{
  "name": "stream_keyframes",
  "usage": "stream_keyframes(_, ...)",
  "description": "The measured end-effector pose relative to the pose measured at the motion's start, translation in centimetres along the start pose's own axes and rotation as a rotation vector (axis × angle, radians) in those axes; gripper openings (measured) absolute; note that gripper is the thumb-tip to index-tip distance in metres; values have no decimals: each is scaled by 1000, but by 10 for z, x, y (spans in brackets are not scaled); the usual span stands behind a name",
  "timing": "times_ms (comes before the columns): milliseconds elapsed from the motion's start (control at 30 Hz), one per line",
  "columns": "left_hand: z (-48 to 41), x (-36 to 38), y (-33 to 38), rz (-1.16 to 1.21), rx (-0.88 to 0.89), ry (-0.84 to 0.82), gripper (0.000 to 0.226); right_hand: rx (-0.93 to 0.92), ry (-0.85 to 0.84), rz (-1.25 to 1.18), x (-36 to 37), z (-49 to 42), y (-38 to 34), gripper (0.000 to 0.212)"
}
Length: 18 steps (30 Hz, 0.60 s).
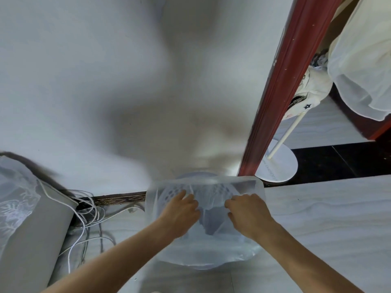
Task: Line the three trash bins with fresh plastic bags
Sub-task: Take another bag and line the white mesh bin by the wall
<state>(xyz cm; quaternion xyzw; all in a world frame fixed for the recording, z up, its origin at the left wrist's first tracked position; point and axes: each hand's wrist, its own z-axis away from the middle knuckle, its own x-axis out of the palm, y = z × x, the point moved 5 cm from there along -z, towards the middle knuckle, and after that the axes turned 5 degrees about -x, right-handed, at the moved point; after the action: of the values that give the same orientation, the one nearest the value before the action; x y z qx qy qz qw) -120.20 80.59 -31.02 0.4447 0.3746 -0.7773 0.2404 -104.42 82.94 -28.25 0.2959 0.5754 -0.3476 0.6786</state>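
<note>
You have the bag (211, 250) draped over the bin (221, 190), which stands just before the wall (105, 92). Cables (91, 216) lie left of the bin. The door frame (275, 98) and a stand base (277, 166) sit behind the bin to its right.

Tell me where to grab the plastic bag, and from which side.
Pinch the mouth edge of the plastic bag at the gathered folds where the left hand and right hand hold it, coming from above on the near side. Its far edge looks already stretched taut by the far rim of the bin; the slack film sits nearest you.
</note>
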Motion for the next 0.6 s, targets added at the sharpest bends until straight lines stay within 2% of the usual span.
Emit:
stream_keyframes(67, -5, 25, -16, -8, -122, -130, 57, 82, -169, -41, 16, 3, 21, 61)
stream_keyframes(133, 1, 40, -39, -24, -214, -183, 92, 90, -261, -1, 16, 9, 39, 101)
stream_keyframes(200, 12, 45, -50, 1, -228, -207, 103, 33, -307, 28, 15, 10, 47, 118)
stream_keyframes(400, 25, 47, -59, 93, -194, -101, 90, 11, -367, 61, 1, 1, 54, 118)
stream_keyframes(533, 29, 50, -47, 147, -145, -260, 76, 17, -453, -28, 16, 1, 44, 114)
stream_keyframes(600, 26, 35, -43, 239, -183, -264, 78, -8, -403, -115, 12, 3, 33, 112)
